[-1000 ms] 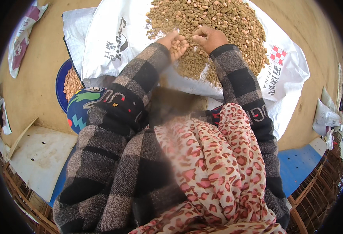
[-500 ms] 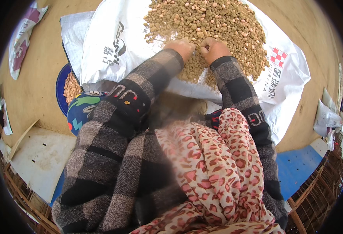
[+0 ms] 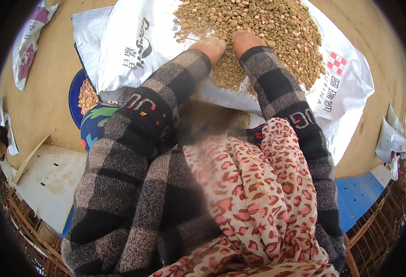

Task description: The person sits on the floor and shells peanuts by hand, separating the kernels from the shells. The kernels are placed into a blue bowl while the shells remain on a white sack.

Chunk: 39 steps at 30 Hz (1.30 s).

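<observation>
A wide heap of brown soil clods mixed with pinkish shelled peanuts [image 3: 277, 32] lies spread on white woven sacks [image 3: 346, 92]. At the heap's near left part, my left hand [image 3: 211, 47] rests with its fingers curled down and away from view. Close to its right, my right hand [image 3: 246, 41] reaches a little farther into the heap, its fingers likewise bent under. Whatever either hand pinches is hidden beneath it. A small gap with clods and dust separates the two hands.
Left of my left forearm stands a blue bowl [image 3: 75, 90] partly filled with peanuts [image 3: 87, 98]. A patterned blue-green cloth [image 3: 102, 121] on my knee overlaps its near side. Crumpled bags [image 3: 390, 138] lie far right, and a white and purple bag [image 3: 30, 48] far left.
Both hands have moved slightly farther into the heap, the right one more, also shifting a little left. Their curled fingers show less now. The view has shifted slightly.
</observation>
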Each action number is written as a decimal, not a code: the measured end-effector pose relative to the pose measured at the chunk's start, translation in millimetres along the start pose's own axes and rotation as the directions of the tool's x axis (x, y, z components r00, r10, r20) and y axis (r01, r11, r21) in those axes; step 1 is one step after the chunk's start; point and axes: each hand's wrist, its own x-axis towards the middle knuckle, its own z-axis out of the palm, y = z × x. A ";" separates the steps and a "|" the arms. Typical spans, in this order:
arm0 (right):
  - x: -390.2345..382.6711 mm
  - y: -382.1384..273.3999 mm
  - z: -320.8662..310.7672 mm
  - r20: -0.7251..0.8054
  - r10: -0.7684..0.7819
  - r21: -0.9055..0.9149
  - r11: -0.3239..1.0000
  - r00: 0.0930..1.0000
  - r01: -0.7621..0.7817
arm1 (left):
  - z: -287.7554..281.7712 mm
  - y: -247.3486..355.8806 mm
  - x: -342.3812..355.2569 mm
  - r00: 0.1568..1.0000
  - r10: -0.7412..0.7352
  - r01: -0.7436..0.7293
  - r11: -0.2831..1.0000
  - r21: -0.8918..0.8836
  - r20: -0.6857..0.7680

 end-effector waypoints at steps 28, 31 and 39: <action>-104.2 -11.6 11.8 -0.424 0.279 0.699 0.706 0.862 0.115 | -3.5 52.4 -17.3 0.763 -0.163 0.214 -0.849 -0.483 0.626; -109.5 21.6 40.4 -0.569 0.468 0.652 0.758 0.675 0.024 | -11.5 41.1 -18.5 0.702 -0.257 0.159 -0.853 -0.498 0.664; -99.0 15.4 85.9 -0.443 0.663 0.738 0.652 0.604 -0.175 | -97.7 -15.4 -38.1 0.928 -0.213 0.054 -0.734 -0.677 0.305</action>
